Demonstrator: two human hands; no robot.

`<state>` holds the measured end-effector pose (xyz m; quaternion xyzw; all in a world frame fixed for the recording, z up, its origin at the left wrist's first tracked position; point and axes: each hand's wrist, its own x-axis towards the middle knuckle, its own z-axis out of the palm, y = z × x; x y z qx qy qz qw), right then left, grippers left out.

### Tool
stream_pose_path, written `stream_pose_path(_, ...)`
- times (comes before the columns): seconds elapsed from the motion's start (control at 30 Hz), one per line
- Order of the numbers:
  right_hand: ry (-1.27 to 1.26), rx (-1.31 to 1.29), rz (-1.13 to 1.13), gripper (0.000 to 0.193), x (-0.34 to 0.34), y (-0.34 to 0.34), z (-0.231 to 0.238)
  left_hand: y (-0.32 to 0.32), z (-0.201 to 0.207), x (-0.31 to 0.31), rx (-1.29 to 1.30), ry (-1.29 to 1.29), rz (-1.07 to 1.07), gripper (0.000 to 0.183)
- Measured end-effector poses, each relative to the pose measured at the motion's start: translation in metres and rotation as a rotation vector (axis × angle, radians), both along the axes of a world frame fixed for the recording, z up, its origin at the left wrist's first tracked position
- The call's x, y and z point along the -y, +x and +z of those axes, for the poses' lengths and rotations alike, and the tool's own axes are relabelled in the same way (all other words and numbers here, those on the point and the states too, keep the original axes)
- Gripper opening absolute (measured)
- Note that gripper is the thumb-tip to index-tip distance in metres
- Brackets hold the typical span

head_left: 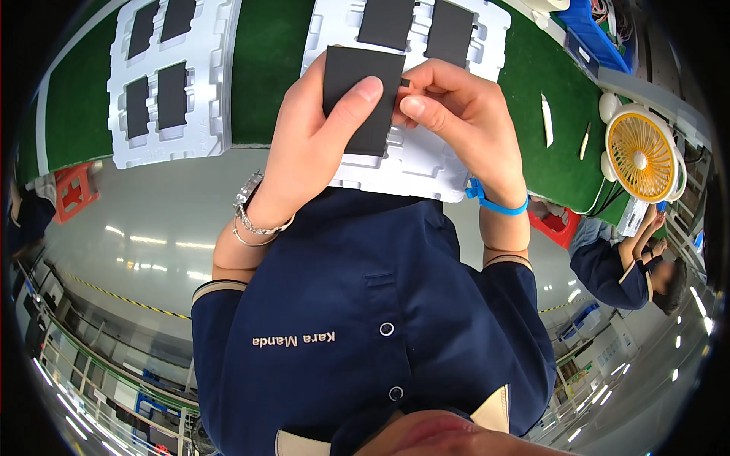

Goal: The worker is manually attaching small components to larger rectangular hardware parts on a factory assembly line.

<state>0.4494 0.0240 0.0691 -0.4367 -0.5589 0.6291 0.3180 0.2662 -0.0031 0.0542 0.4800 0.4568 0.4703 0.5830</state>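
A flat black rectangular pack [353,72], possibly a battery, is held up over a white moulded tray [426,171]. My left hand [308,125] grips it, thumb pressed on the front face and fingers behind. From the pack's right edge sticks a small black tab [405,82]. My right hand [475,114] is curled there, thumb and index finger close together around the tab; the fingertips partly hide what they pinch. In the tray behind lie two similar packs, a left one [385,23] and a right one [450,34].
On the green mat [266,72] at left sits a stack of white trays [205,140] holding several black packs [172,95]. To the right lie a white knife-like tool [547,121], a slim pen-like tool [585,142], a yellow fan [640,159] and a blue bin [601,38]. Another person [620,262] works at far right.
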Motion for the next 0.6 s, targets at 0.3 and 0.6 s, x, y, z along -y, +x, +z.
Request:
stream_pose_path(0.3,0.122,0.195,0.103,0.020,0.0024,0.0007,0.0054,0.0008,-0.0026,0.0042,-0.235,0.139,0.004,0.024)
stream_pose_path(0.6,-0.076,-0.125,0.129,0.016,0.0045,0.0066,-0.0007,0.0017,0.0034,0.0076,0.380,-0.236,-0.128,0.028)
